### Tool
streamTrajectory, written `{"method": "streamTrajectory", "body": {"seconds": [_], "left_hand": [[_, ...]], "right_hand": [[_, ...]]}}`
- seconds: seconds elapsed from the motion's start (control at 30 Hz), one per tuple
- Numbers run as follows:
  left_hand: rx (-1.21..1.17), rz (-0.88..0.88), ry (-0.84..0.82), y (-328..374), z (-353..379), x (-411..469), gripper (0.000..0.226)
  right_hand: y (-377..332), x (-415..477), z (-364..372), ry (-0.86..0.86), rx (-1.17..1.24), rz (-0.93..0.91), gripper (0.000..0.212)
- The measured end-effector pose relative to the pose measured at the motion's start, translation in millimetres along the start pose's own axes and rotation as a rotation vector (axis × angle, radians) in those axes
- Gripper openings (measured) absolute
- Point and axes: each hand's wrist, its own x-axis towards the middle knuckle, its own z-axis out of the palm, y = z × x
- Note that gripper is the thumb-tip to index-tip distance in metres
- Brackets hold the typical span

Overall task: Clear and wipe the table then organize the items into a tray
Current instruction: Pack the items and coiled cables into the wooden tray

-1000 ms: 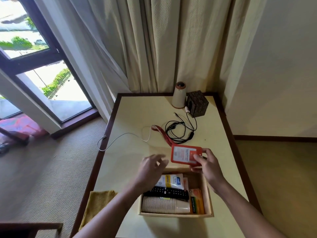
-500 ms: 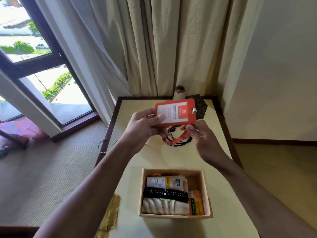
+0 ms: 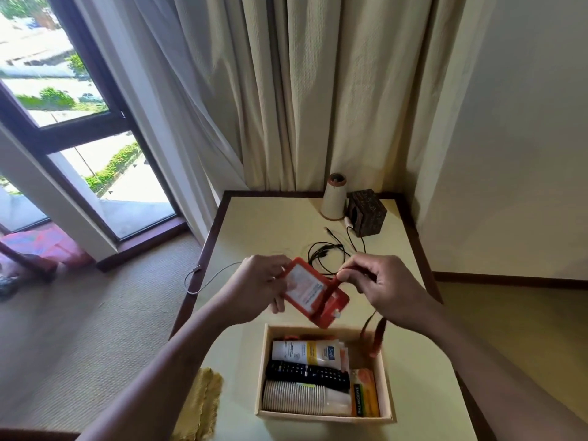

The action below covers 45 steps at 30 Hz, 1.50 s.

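Now lower than before, tilted just above the tray (image 3: 386,370): orange badge holder (image 3: 313,292) in left hand (image 3: 259,289) grip, lanyard (image 3: 377,337) pinched by right hand (image 3: 386,289); cream tabletop (image 3: 273,224), curtains (image 3: 318,90) behind.

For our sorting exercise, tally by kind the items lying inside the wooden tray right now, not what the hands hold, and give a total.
Inside the wooden tray:
Tubes: 1, white tube
Remote controls: 1, black remote
Paper cup stacks: 1, cup stack
Orange packets: 1, orange packet
Total: 4
Other things may lie hidden beneath these.
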Motion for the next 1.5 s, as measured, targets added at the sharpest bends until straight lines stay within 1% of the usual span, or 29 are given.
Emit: {"method": "streamTrajectory", "body": {"seconds": [0.07,0.13,0.17,0.23,0.3,0.33,0.37,0.43,0.47,0.53,0.57,0.63,0.67,0.7,0.73,0.8,0.87,0.9,0.93,1.0,1.03,1.1,1.17,1.23,1.3,1.37,1.43,1.5], "left_hand": [[-0.216,-0.015,-0.131,1,-5,-6,0.016],[-0.427,0.001,-0.178,4,-3,-8,0.025],[-0.544,0.007,-0.169,7,1,-9,0.028],[-0.756,0.003,-0.072,12,14,-8,0.029],[-0.879,-0.032,0.104,14,29,-5,0.025],[-0.891,-0.040,0.200,15,35,-3,0.023],[-0.865,-0.038,0.298,16,40,-1,0.019],[-0.723,-0.006,0.472,15,45,2,0.012],[-0.613,0.019,0.537,12,46,5,0.009],[-0.309,0.069,0.594,1,44,9,0.017],[-0.140,0.082,0.570,-4,41,10,0.023],[0.129,0.084,0.435,-13,36,10,0.028],[0.188,0.067,0.348,-13,33,8,0.030],[0.172,0.032,0.253,-10,30,6,0.029],[0.091,-0.011,0.147,-5,26,3,0.027],[-0.157,-0.071,-0.067,5,17,-3,0.019],[-0.394,-0.056,-0.183,10,11,-9,0.024],[-0.519,-0.032,-0.193,10,11,-10,0.026],[-0.649,-0.011,-0.171,10,16,-11,0.026],[-0.858,-0.013,-0.063,9,30,-11,0.022],[-0.921,-0.027,0.014,8,39,-9,0.021],[-0.958,-0.051,0.192,6,56,-8,0.017],[-0.903,-0.053,0.358,3,70,-9,0.017],[-0.771,0.003,0.452,-1,79,-11,0.017],[-0.592,0.093,0.495,-5,83,-13,0.014],[-0.358,0.157,0.537,-11,84,-14,0.017],[-0.135,0.234,0.551,-17,85,-15,0.018],[-0.004,0.384,0.533,-26,85,-16,0.020]], "right_hand": [[-3,2,-6,0.038,0.077,-0.005,0.011],[-4,5,-4,0.080,0.227,0.013,0.014],[-6,6,0,0.100,0.338,0.043,0.016],[-1,7,13,0.147,0.445,0.094,0.014],[7,3,30,0.187,0.344,0.102,0.033],[11,0,38,0.199,0.261,0.106,0.038],[12,-2,43,0.208,0.208,0.121,0.036],[15,-8,48,0.193,0.174,0.151,0.024],[17,-11,49,0.158,0.146,0.163,0.021],[19,-15,48,0.095,0.046,0.150,0.021],[18,-16,43,0.078,-0.015,0.118,0.019],[14,-16,31,0.067,-0.118,0.035,0.015],[12,-14,23,0.071,-0.147,0.006,0.016],[9,-11,15,0.075,-0.153,-0.012,0.017],[6,-9,7,0.080,-0.136,-0.024,0.017],[-1,-8,-5,0.119,-0.025,-0.047,0.015],[-4,-9,-10,0.188,0.133,-0.026,0.014],[-4,-9,-8,0.225,0.205,0.005,0.013],[-3,-10,-5,0.255,0.274,0.039,0.013],[0,-12,9,0.280,0.393,0.109,0.017],[2,-14,17,0.278,0.416,0.148,0.019],[5,-16,32,0.283,0.412,0.238,0.024],[6,-18,41,0.322,0.438,0.353,0.021],[9,-18,43,0.353,0.520,0.457,0.017],[12,-17,40,0.344,0.668,0.565,0.017],[15,-14,34,0.321,0.925,0.663,0.022],[19,-11,25,0.283,1.172,0.708,0.027],[21,-9,15,0.244,1.292,0.714,0.034]]}}
